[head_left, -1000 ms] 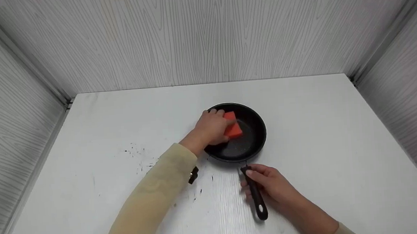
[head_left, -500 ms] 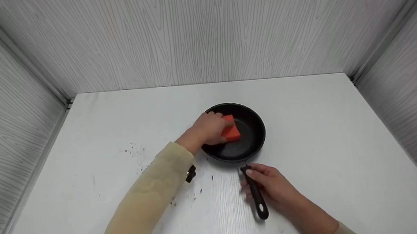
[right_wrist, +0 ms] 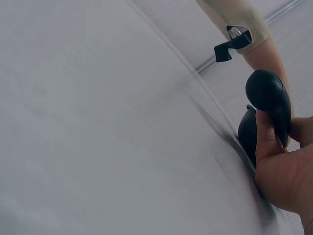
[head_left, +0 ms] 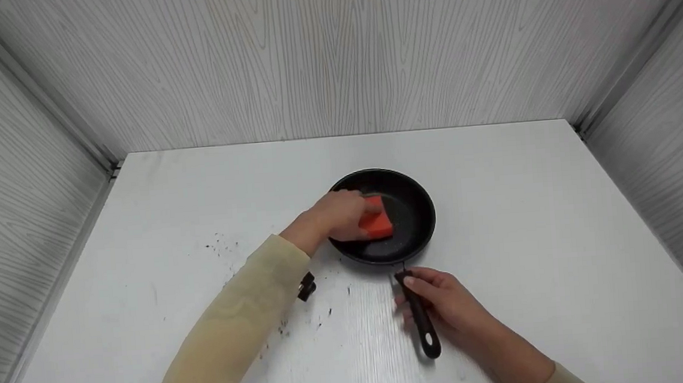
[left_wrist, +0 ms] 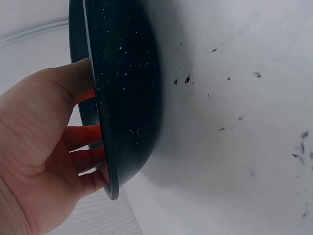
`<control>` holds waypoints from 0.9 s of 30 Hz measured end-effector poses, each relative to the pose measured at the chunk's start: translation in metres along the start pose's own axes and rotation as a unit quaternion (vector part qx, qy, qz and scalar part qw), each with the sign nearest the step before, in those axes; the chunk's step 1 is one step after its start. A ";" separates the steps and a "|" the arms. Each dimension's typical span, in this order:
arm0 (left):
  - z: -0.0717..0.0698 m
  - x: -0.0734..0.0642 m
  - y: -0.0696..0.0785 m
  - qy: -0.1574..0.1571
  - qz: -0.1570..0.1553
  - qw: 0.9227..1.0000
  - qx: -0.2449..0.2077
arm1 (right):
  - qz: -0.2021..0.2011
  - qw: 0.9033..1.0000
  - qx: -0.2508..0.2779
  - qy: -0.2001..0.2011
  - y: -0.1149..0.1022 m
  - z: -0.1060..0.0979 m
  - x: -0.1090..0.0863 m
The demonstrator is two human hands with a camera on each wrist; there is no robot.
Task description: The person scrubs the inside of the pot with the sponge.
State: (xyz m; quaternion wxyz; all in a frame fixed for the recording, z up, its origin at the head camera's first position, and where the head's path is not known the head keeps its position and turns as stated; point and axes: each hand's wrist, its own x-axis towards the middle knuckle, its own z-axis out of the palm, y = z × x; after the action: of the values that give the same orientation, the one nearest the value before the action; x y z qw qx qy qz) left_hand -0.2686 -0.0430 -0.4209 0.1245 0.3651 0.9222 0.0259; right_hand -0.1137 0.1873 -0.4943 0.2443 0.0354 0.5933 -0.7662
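Observation:
A black frying pan (head_left: pixel 412 216) lies on the white table, its handle (head_left: pixel 424 330) pointing toward me. Inside it, on the left half, my left hand (head_left: pixel 343 213) grips a red sponge (head_left: pixel 380 223) against the pan's bottom. In the left wrist view the fingers of that hand (left_wrist: pixel 41 132) reach over the rim of the pan (left_wrist: pixel 127 98) and go out of sight, with only a bit of red showing. My right hand (head_left: pixel 451 304) holds the handle close to the pan, thumb on top. The right wrist view shows the handle's end (right_wrist: pixel 266 90) above that hand (right_wrist: pixel 283 171).
Dark specks and smears (head_left: pixel 222 245) mark the white table (head_left: pixel 531 232), mostly left of the pan and under the left forearm. Wood-grain panels (head_left: pixel 332 60) close off the back and both sides. A small black wrist mount (head_left: pixel 306 287) juts from the left sleeve.
My left hand has slid the sponge toward me and slightly left within the pan. The right hand stays on the handle, and the pan has barely shifted.

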 end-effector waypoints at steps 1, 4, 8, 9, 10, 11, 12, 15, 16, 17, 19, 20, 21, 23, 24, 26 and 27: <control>0.001 -0.001 0.000 0.000 0.003 1.000 0.000 | -0.001 1.000 -0.002 -0.001 0.000 0.000 0.000; 0.003 -0.002 0.000 -0.001 0.010 1.000 0.000 | 0.000 1.000 -0.005 -0.001 -0.001 0.000 0.000; 0.004 -0.005 0.003 -0.003 0.011 1.000 -0.003 | -0.001 1.000 -0.001 -0.003 -0.001 0.000 0.000; 0.004 -0.006 0.004 -0.004 0.010 1.000 -0.003 | -0.002 1.000 -0.001 -0.005 -0.002 0.000 0.000; 0.004 -0.006 0.004 -0.006 0.010 1.000 -0.004 | -0.003 1.000 -0.001 -0.006 -0.001 0.000 -0.001; 0.004 -0.007 0.005 -0.007 0.009 1.000 -0.006 | -0.005 1.000 -0.001 -0.008 -0.001 0.000 0.000; 0.004 -0.008 0.006 -0.009 0.008 1.000 -0.009 | -0.006 1.000 -0.002 -0.010 -0.001 0.000 0.000; 0.005 -0.010 0.007 -0.011 0.009 1.000 -0.010 | -0.007 1.000 -0.006 -0.012 -0.001 0.000 -0.001; 0.006 -0.010 0.007 -0.010 0.010 1.000 -0.012 | -0.007 1.000 -0.007 -0.011 -0.001 0.000 -0.001; 0.006 -0.011 0.007 -0.010 0.012 1.000 -0.012 | -0.006 1.000 -0.009 -0.010 -0.001 0.000 -0.001; 0.007 -0.011 0.007 -0.007 0.017 1.000 -0.015 | -0.004 1.000 -0.012 -0.006 -0.001 0.000 -0.001; 0.007 -0.012 0.007 -0.006 0.020 1.000 -0.018 | -0.002 1.000 -0.014 -0.003 -0.001 0.000 -0.001; 0.008 -0.012 0.007 -0.005 0.022 1.000 -0.022 | 0.000 1.000 -0.015 0.000 -0.001 0.000 -0.001; 0.008 -0.013 0.008 -0.001 0.026 0.999 -0.027 | 0.004 1.000 -0.013 0.005 -0.001 0.001 -0.001; 0.008 -0.013 0.008 0.000 0.026 0.999 -0.030 | 0.005 1.000 -0.014 0.005 -0.001 0.001 -0.001; 0.008 -0.013 0.010 0.002 0.025 0.999 -0.033 | 0.006 1.000 -0.015 0.006 -0.001 0.001 -0.001; 0.008 -0.014 0.010 0.002 0.025 0.999 -0.034 | 0.006 1.000 -0.016 0.005 -0.001 0.001 -0.001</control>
State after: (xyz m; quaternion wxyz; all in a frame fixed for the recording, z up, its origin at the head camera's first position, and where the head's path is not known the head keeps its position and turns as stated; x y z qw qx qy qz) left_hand -0.2504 -0.0453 -0.4241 0.1342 0.3833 0.9118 0.0613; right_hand -0.1128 0.1867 -0.4927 0.2465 0.0388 0.6063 -0.7551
